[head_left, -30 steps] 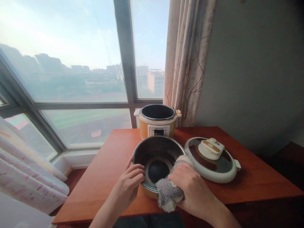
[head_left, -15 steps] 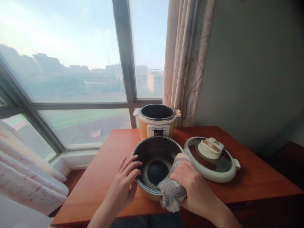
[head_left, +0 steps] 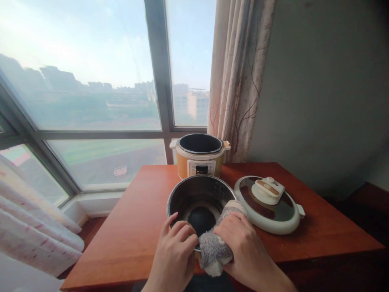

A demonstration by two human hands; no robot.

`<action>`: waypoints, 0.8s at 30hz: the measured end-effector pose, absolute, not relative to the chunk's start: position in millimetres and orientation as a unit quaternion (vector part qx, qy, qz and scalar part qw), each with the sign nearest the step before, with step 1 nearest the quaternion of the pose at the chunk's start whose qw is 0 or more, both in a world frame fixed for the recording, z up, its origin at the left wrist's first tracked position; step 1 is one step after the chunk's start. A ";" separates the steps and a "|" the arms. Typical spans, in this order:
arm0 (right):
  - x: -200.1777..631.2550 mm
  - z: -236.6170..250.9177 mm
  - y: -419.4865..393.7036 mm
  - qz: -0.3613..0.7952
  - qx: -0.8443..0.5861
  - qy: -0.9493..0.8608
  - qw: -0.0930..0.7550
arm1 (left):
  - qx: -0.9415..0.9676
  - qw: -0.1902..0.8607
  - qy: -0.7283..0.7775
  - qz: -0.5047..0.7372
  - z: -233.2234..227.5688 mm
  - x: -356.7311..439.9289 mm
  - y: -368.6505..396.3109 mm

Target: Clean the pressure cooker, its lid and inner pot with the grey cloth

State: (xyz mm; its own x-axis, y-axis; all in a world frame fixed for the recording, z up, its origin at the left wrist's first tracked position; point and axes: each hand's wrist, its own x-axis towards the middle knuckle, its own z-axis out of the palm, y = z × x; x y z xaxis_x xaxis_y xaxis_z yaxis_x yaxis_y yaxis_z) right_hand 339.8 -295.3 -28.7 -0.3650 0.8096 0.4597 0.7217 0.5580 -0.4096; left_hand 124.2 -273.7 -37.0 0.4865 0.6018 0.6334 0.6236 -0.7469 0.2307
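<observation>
Curtain fabric (head_left: 36, 227) hangs at your far left, pale with faint pink marks, below the big window (head_left: 91, 81). Moving right, your wooden table (head_left: 133, 227) stretches red-brown from the window toward you. Now your left hand (head_left: 176, 251) comes in at the near edge: fingers curled over the near-left rim of the metal inner pot (head_left: 200, 194), thumb outside on the wall, gripping it. That pot sits at the near middle of the table, open side up, dark inside with a round dark patch at the bottom. Behind it, farther from you by the window frame, stands the orange cooker body (head_left: 199, 156), open on top, control panel facing you. Right beside your left hand, your right hand (head_left: 240, 247) is closed around a grey fluffy cloth (head_left: 212, 251), pressing it over the pot's near-right rim; cloth bulges out below your fingers. Farther right, the white lid (head_left: 267, 205) lies flat on the table, handle up, just beside the pot. A patterned curtain (head_left: 240, 81) hangs behind, against the grey wall (head_left: 319, 89).
</observation>
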 end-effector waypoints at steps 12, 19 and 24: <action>354.6 -16.0 -283.8 0.067 -0.422 -0.867 0.257 | -0.906 0.066 -0.253 -0.332 -34.7 57.2 -207.7; 362.8 -21.2 -276.5 0.053 -0.400 -0.872 0.276 | -0.883 0.066 -0.306 -0.349 -39.3 53.1 -192.2; 355.9 -24.8 -279.2 0.051 -0.414 -0.856 0.305 | -0.880 0.075 -0.326 -0.338 -42.0 70.6 -226.6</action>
